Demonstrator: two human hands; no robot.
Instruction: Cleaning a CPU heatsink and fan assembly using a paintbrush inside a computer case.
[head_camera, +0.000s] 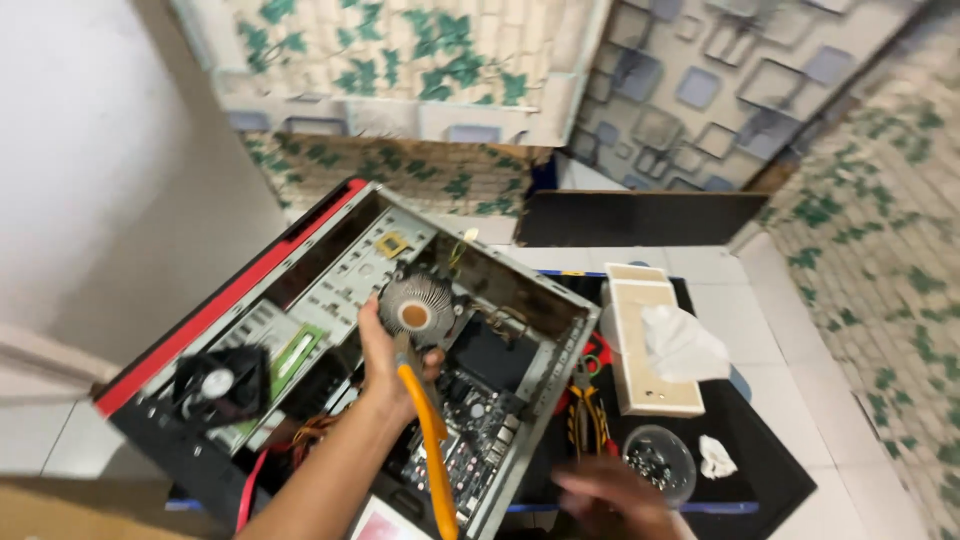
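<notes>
Left hand (385, 375) clamped on orange-handled brush (432, 450) inside open computer case (545, 330).
Bristles could snag heatsink (415, 305) fins; blurred right hand's (610, 500) grip cannot be told.

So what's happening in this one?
A person is working inside an open desktop computer case lying on its side. The left hand holds an orange-handled tool beside the round heatsink. The right hand, blurred, is over the black mat near a clear bowl of small parts. A box with a crumpled tissue sits alongside.
</notes>
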